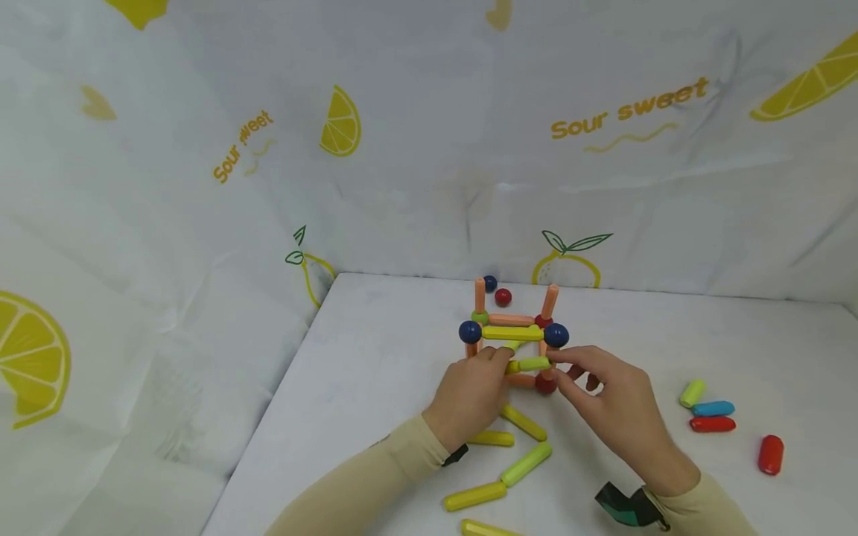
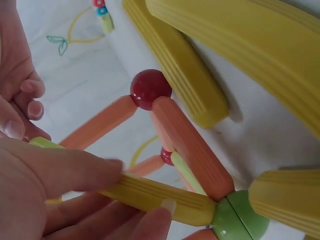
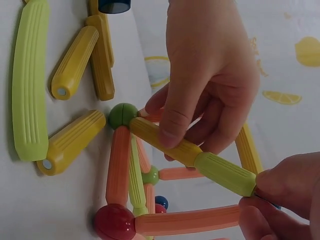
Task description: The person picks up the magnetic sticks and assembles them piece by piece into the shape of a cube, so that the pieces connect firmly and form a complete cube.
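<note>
A frame of orange magnetic rods (image 1: 511,320), red balls (image 1: 546,383), green balls (image 3: 123,116) and blue balls (image 1: 555,335) stands on the table. A yellow rod (image 1: 512,333) spans two blue balls at its top. My left hand (image 1: 469,394) pinches another yellow rod (image 2: 160,195) between thumb and fingers, one end of it against a green ball low on the frame. A light green rod (image 3: 227,175) continues end to end from that yellow rod, sloping across the frame's side. The thumb and fingertips of my right hand (image 1: 617,402) pinch its far end.
Loose yellow rods (image 1: 474,496) and a light green rod (image 1: 526,464) lie in front of the frame. To the right are short green, blue (image 1: 713,409) and red pieces (image 1: 771,455). A loose red ball (image 1: 503,297) sits behind, before a lemon-print backdrop (image 1: 429,186).
</note>
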{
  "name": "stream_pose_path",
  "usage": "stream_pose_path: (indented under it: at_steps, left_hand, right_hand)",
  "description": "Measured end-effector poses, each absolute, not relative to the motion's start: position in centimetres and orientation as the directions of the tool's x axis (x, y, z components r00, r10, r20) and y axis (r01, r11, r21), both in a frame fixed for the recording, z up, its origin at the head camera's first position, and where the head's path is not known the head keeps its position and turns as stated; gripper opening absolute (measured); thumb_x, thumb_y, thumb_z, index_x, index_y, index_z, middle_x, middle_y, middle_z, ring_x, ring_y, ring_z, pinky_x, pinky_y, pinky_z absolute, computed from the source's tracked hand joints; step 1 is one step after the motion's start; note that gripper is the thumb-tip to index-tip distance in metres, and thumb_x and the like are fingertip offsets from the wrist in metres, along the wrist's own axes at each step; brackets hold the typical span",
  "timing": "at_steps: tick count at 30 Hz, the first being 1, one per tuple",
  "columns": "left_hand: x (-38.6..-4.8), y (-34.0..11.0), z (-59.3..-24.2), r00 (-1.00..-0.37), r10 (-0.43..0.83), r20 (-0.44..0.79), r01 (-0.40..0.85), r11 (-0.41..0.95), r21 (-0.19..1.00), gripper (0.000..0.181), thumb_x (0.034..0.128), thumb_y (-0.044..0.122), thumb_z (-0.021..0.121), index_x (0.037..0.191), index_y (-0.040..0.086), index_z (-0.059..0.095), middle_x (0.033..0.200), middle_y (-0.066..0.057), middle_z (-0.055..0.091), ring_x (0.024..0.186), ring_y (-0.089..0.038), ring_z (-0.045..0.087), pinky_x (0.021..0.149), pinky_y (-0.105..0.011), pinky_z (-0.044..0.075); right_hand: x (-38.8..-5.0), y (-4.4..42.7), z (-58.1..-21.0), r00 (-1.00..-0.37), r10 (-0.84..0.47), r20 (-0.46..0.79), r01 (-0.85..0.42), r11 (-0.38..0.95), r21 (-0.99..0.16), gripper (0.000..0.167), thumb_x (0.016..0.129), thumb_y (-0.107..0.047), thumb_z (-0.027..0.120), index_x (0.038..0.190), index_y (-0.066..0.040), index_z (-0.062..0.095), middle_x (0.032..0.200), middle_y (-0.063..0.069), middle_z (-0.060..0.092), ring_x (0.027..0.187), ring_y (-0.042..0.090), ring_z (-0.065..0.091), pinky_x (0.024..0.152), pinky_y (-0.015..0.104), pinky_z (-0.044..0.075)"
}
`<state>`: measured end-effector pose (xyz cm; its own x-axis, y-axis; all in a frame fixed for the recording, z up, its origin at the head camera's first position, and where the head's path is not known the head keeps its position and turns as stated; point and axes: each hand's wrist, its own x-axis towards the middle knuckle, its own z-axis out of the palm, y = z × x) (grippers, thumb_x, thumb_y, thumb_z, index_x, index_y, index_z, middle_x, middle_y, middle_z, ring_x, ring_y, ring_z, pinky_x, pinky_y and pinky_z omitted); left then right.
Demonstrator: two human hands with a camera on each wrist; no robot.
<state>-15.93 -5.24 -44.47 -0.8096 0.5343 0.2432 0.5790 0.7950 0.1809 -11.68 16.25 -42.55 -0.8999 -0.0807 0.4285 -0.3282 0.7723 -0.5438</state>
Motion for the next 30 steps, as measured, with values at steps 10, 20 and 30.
stream_pose_path:
  at_steps: [10, 20, 30]
  left_hand:
    - [-16.3, -4.9, -43.7, -0.791, 0.528, 0.309, 0.595, 0.781, 0.187, 0.02, 0.1065, 0.031, 0.07, 0.117, 0.015, 0.075, 0.095, 0.004, 0.076, 0.066, -0.003, 0.06, 0.055, -0.009, 0.043]
    - [-16.5, -4.8, -43.9, -0.766, 0.528, 0.367, 0.608, 0.781, 0.146, 0.018, 0.1071, 0.028, 0.068, 0.116, 0.014, 0.074, 0.092, 0.005, 0.075, 0.07, -0.003, 0.061, 0.055, -0.011, 0.043]
    - [-16.3, -4.8, -44.2, -0.776, 0.527, 0.348, 0.598, 0.789, 0.138, 0.02, 0.1075, 0.029, 0.068, 0.117, 0.014, 0.075, 0.097, 0.003, 0.077, 0.075, -0.005, 0.066, 0.06, -0.013, 0.051]
  right_hand:
    - [-14.0, 17.3, -40.2, -0.868, -0.073, 0.492, -0.374, 0.747, -0.549, 0.04, 0.087, -0.016, 0.092, 0.123, -0.017, 0.076, 0.117, 0.006, 0.074, 0.1, 0.022, 0.065, 0.085, 0.029, 0.057]
    - [-14.9, 17.2, -40.1, -0.927, -0.215, 0.306, -0.362, 0.72, -0.592, 0.049, 0.091, -0.014, 0.088, 0.136, -0.014, 0.069, 0.13, 0.009, 0.072, 0.113, 0.031, 0.071, 0.095, 0.06, 0.062]
    - [-14.6, 16.8, -40.5, -0.933, -0.193, 0.303, -0.341, 0.742, -0.577, 0.043, 0.09, -0.012, 0.089, 0.129, -0.015, 0.071, 0.128, 0.01, 0.072, 0.107, 0.028, 0.071, 0.091, 0.056, 0.063]
